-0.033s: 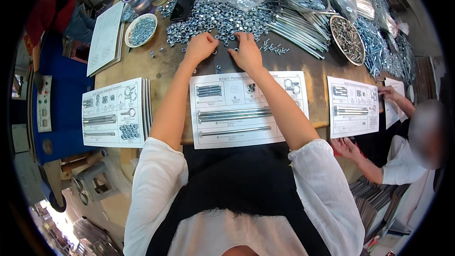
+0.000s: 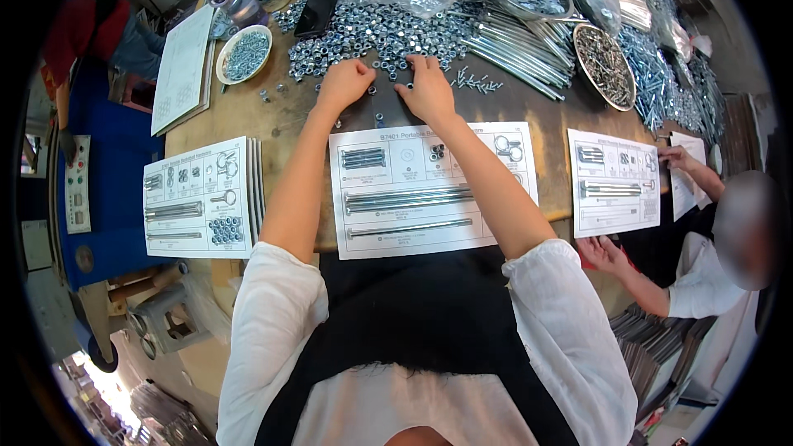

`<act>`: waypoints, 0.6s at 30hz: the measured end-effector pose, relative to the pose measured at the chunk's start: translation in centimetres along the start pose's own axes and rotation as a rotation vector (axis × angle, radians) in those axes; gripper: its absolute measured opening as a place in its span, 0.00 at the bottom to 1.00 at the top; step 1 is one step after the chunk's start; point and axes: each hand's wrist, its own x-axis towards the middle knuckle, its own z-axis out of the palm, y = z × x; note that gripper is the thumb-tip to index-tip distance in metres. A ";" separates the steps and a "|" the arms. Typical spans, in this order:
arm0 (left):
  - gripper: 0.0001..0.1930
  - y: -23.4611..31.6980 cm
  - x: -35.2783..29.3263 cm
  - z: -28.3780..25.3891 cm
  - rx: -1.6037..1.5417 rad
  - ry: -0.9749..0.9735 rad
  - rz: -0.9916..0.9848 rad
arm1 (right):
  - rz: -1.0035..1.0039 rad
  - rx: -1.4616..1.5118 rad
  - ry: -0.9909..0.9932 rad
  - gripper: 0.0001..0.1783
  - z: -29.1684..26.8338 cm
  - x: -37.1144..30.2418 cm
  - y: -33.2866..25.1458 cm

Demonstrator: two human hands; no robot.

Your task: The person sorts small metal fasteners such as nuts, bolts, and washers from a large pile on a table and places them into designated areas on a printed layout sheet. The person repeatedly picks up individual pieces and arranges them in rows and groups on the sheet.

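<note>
At the near edge of a broad pile of metal lock nuts [image 2: 388, 29], both my hands rest close together. My left hand [image 2: 345, 85] is closed, its fingers curled in; whatever they may hold is hidden. Just right of it, my right hand [image 2: 428, 89] has its thumb and fingers apart, the fingertips touching the nuts. A few loose nuts lie between the hands, and a single nut [image 2: 380, 120] is nearer me. Under my forearms is a white printed sheet [image 2: 413, 239] with long bolts, short bolts and a few nuts laid on its pictured boxes.
Left stands a stack of similar sheets [image 2: 178, 244] with hardware, behind it a bowl of small screws [image 2: 246, 54]. A black phone [image 2: 319, 8] lies on the nuts. Long bolts [image 2: 520, 54] and a screw bowl [image 2: 605, 66] are right. A co-worker's hand [image 2: 607, 256] is beside another sheet [image 2: 615, 219].
</note>
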 end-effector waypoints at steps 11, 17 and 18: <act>0.14 -0.1 -3.4 0.4 -0.071 -0.010 0.132 | -0.063 0.064 -0.148 0.15 -1.0 -1.1 0.7; 0.21 2.6 -4.7 1.3 -0.009 0.056 0.168 | 0.087 0.313 -0.145 0.16 -3.4 -2.3 0.7; 0.20 3.0 -4.3 1.0 0.004 0.032 0.177 | 0.147 0.375 -0.158 0.16 -3.9 -1.9 0.7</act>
